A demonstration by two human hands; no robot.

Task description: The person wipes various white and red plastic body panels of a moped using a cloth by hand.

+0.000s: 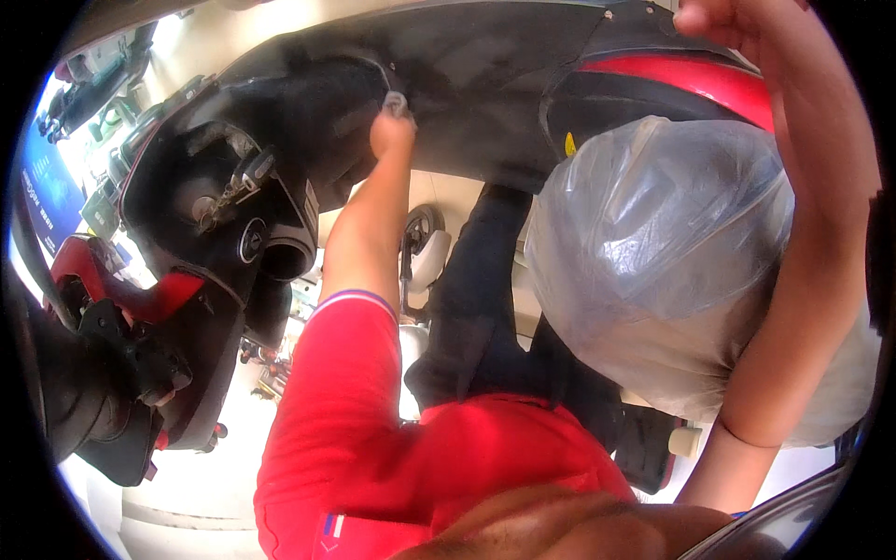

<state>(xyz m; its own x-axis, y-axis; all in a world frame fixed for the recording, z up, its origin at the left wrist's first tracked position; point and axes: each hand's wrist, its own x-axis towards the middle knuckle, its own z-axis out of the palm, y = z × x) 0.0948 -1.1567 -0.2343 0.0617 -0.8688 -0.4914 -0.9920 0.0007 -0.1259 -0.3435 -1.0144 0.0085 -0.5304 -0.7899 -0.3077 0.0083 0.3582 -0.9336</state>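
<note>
Small grey metal fastener (396, 101) under the black scooter panel (485, 84) sits pinched at the left hand's (390, 131) fingertips, while the right hand (714, 19), curled, grips the panel's far edge.

A blue sign (45, 187) is seen at the far left; a clear plastic bag (663, 252) is draped over the seat at right.
</note>
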